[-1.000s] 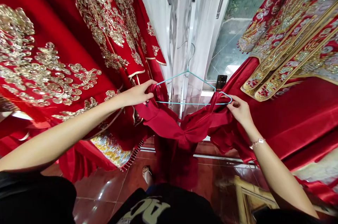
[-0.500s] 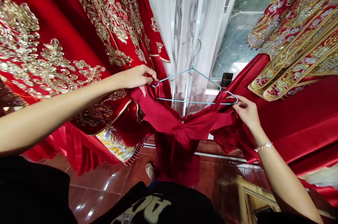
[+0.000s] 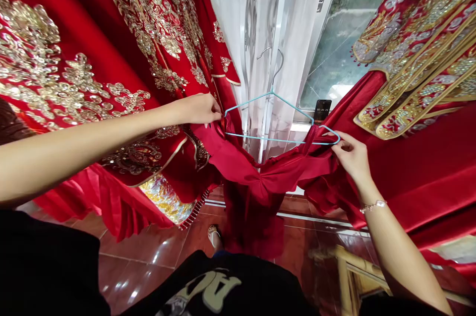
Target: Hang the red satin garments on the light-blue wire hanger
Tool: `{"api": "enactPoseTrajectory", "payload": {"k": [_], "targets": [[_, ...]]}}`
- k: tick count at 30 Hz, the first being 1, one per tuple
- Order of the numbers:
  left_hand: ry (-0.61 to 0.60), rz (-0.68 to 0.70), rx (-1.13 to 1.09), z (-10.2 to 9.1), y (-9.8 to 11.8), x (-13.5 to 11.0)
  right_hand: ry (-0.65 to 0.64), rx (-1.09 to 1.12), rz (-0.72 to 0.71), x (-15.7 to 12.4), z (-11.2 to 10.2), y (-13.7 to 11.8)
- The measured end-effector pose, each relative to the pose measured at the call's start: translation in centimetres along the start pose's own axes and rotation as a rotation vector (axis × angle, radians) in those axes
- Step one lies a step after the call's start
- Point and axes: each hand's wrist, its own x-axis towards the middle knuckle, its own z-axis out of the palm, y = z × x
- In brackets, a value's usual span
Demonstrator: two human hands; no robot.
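A thin light-blue wire hanger point(image 3: 277, 122) with a metal hook is held up in front of me. A plain dark red garment point(image 3: 256, 177) hangs from both of its ends and sags in the middle. My left hand point(image 3: 199, 108) is closed, pinching the red cloth at the hanger's left end. At the right end, my right hand point(image 3: 351, 155) grips the cloth and the hanger's corner with bent fingers; a bracelet sits on that wrist.
Red gowns with gold embroidery hang at the left point(image 3: 92, 58) and right point(image 3: 420, 58). White sheer curtains point(image 3: 267, 23) and a window lie straight ahead, with a dark phone point(image 3: 322, 110) on the sill. Glossy red floor tiles point(image 3: 148, 266) lie below; a wooden frame point(image 3: 345, 276) stands at lower right.
Both hands and the hanger have risen slightly and moved a little right. My left hand has shifted up along the hanger's left end, still pinching the cloth.
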Motion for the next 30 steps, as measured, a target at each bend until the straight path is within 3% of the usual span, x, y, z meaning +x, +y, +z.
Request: {"api": "enactPoseTrajectory", "payload": {"k": [8, 12, 17, 21, 25, 30], "targets": [[-0.074, -0.095, 0.404, 0.0, 3.4, 0.3, 0.047, -0.025, -0.022, -0.7, 0.3, 0.3], [-0.056, -0.085, 0.538, 0.8, 3.9, -0.1, 0.073, -0.04, -0.02, -1.0, 0.2, 0.3], [0.098, -0.024, 0.513, 1.7, 1.9, 1.1, 0.055, -0.05, -0.016, -1.3, 0.3, -0.2], [0.085, -0.055, 0.409, 0.9, 0.4, 3.8, 0.023, -0.074, -0.013, -1.7, 0.5, -0.5], [0.151, -0.065, 0.319, 0.5, 1.2, 5.1, 0.024, -0.088, 0.001, -2.1, 0.6, -0.7], [0.25, 0.061, 0.301, 2.5, 3.3, 4.0, 0.054, -0.124, -0.006, -2.1, 0.2, -1.3]]}}
